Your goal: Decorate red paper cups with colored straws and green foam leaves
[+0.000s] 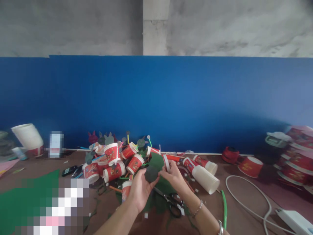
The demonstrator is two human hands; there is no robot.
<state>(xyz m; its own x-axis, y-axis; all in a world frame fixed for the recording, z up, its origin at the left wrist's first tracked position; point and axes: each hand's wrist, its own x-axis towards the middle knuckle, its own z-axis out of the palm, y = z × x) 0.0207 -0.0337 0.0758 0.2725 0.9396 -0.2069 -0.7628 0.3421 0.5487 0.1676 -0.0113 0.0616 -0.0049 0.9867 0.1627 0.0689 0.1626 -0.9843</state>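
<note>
My left hand (141,189) pinches a dark green paper cutout (151,173), rounded along its lower edge. Close beside it, my right hand (174,176) grips a narrow white roll of tape (166,162), its fingertips at the edge of the green cutout. Below both hands, black-handled scissors (174,205) lie on the brown table among green paper scraps. A red and white paper cup (126,188) stands just left of my left hand, partly hidden by it. Green paper (156,159) shows behind the cutout; whether the two are one piece I cannot tell.
Several decorated paper cups (114,171) with straws pile up at centre left. Nested white cups (206,179) lie right of my hands. A white cable (246,181) loops towards a power strip (294,220). Blue panelling (156,98) closes off the back.
</note>
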